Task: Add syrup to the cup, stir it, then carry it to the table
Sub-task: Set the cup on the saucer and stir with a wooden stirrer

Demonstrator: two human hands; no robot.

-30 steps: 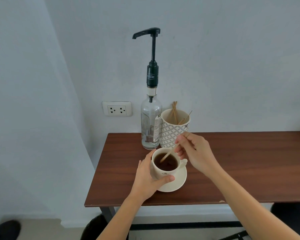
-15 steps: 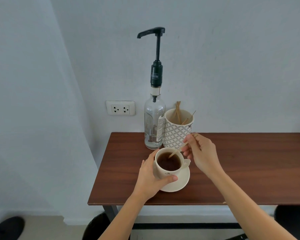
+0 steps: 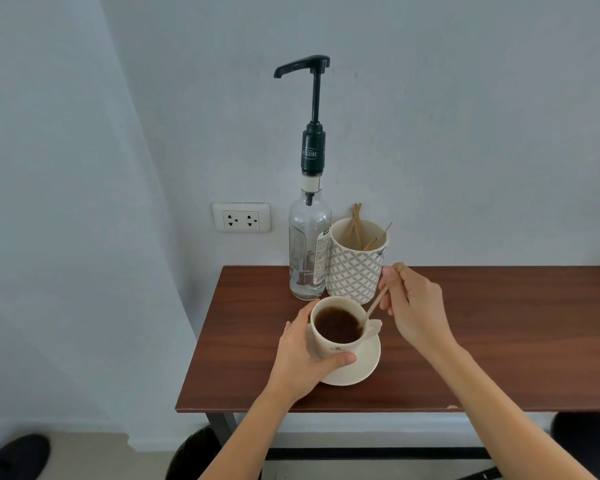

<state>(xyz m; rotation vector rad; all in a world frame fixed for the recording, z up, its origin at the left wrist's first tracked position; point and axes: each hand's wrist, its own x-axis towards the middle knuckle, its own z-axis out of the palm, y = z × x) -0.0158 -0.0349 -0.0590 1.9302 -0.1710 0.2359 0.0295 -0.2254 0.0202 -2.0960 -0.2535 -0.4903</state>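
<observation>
A cream cup full of dark drink stands on a cream saucer near the front left of a brown wooden table. My left hand wraps around the cup's left side, thumb across its front. My right hand pinches a thin wooden stir stick whose lower end dips into the drink at the cup's right rim. Behind the cup stands a clear glass syrup bottle with a tall black pump, its spout pointing left.
A patterned white mug holding several wooden sticks stands right of the bottle, against the wall. A wall socket is left of the bottle. Dark objects sit on the floor under the table and at the far left.
The stick's tip has moved from the middle of the drink to the cup's right rim, and my right hand has shifted slightly right. My left hand stays on the cup.
</observation>
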